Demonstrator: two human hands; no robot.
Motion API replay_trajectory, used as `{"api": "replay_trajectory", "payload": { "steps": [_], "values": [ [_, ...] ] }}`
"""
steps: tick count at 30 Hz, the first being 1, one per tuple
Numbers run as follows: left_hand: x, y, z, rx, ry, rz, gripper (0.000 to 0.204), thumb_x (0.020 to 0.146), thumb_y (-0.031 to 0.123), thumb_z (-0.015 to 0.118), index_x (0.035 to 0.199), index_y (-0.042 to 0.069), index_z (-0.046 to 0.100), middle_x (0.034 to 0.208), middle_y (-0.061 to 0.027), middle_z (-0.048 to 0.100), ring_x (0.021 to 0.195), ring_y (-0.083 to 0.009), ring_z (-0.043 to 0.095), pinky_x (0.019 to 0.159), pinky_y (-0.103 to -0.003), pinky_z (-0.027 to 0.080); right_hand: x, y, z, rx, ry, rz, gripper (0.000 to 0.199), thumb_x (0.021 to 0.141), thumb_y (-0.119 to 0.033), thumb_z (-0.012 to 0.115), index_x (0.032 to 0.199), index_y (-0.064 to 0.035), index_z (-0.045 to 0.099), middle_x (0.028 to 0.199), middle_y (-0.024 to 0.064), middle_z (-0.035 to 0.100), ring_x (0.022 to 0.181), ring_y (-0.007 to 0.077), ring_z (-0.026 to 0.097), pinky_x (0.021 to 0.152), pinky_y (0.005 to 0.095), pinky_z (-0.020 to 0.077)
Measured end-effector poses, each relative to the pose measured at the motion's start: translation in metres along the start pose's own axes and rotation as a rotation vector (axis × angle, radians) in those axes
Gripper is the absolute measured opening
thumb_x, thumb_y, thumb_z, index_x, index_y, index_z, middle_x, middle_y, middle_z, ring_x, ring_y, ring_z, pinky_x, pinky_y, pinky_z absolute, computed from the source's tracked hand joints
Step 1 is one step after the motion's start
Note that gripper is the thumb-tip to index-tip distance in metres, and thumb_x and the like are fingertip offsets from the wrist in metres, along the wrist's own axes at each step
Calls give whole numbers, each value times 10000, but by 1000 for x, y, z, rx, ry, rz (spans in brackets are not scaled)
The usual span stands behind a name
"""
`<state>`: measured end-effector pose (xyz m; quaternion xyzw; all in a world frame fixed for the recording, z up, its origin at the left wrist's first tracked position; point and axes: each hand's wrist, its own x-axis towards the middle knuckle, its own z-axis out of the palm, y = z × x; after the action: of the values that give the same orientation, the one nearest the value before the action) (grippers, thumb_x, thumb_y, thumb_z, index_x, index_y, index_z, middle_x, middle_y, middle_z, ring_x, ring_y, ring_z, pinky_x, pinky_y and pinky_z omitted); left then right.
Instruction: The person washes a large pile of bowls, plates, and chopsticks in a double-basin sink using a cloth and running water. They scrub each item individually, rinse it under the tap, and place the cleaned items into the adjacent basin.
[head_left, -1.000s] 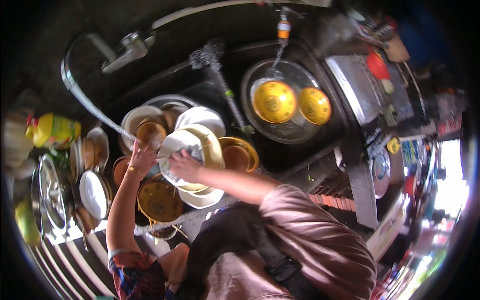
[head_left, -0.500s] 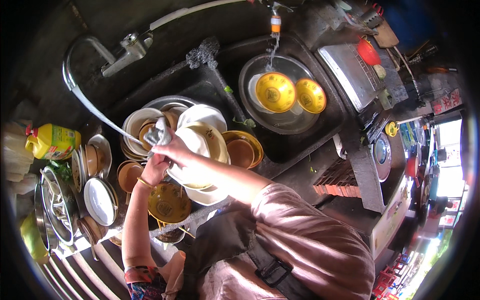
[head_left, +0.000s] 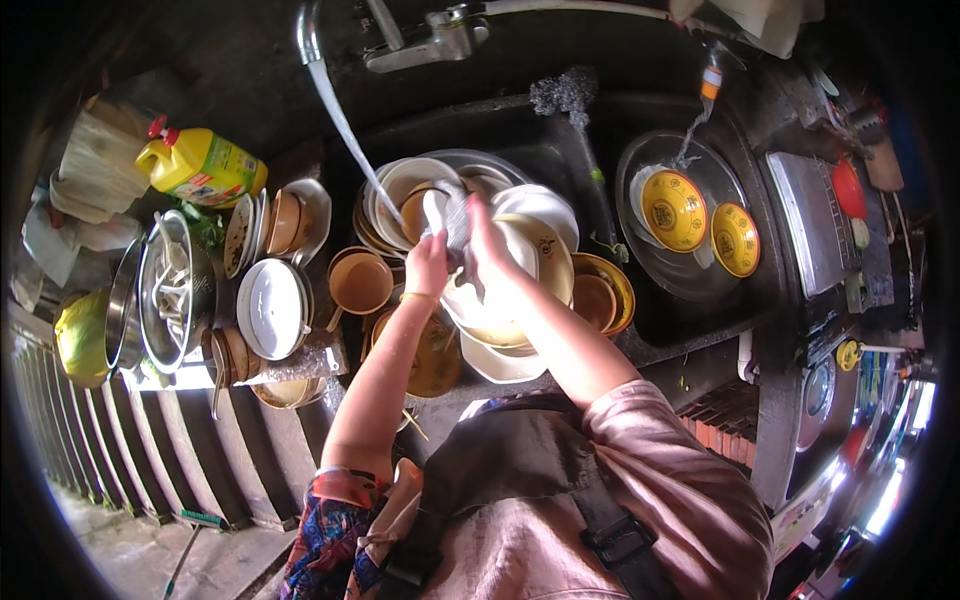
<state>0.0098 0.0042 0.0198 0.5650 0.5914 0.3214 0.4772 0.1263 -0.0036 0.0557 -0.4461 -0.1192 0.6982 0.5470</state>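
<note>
Head view: left hand (head_left: 427,265) and right hand (head_left: 487,245) both grip a grey dishcloth (head_left: 455,215) under the water stream (head_left: 345,125), above stacked bowls (head_left: 520,300) in the sink (head_left: 520,140).

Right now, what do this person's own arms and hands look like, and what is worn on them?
Both hands are bare, no gloves. The left hand has a thin bangle at its wrist and a bare forearm up to a colourful patterned sleeve. The right hand leads into a bare forearm and a loose dusty-pink sleeve, crossed by a dark strap.
</note>
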Motion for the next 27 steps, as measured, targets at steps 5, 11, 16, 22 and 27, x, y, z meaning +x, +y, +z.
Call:
{"api": "replay_trajectory", "payload": {
  "steps": [5,11,16,22,27],
  "values": [
    [-22,38,-1,998,-168,226,228,787,190,442,895,-6,487,785,-209,592,685,-348,594,615,-417,478,10,19,2,-93,121,-127,232,780,-249,558,913,-58,563,674,3,525,495,91,455,401,230,335],
    [-1,-37,11,244,-67,-191,224,808,247,496,813,26,536,608,-75,541,456,-187,498,418,-314,384,27,22,-21,-340,222,0,210,725,-231,583,790,-31,590,643,64,560,516,151,512,445,279,394],
    [-21,-34,3,-103,-249,-269,143,784,152,476,691,52,517,553,11,421,521,-123,448,476,-221,347,17,43,-26,-101,129,395,208,709,-186,620,850,-39,579,752,100,572,667,194,552,598,336,457],
    [-24,26,-48,-539,-505,-638,131,802,108,452,674,81,466,495,36,331,348,-53,240,314,-205,172,33,29,-15,-144,12,293,171,684,-180,643,790,-60,583,663,63,571,607,182,547,560,318,454],
    [-13,5,-64,-761,-609,-857,272,831,321,392,690,96,452,494,57,313,332,-49,207,302,-193,142,4,13,17,-185,-82,574,84,734,-143,586,740,-59,581,642,71,573,549,163,536,503,285,436]
  ]
}}
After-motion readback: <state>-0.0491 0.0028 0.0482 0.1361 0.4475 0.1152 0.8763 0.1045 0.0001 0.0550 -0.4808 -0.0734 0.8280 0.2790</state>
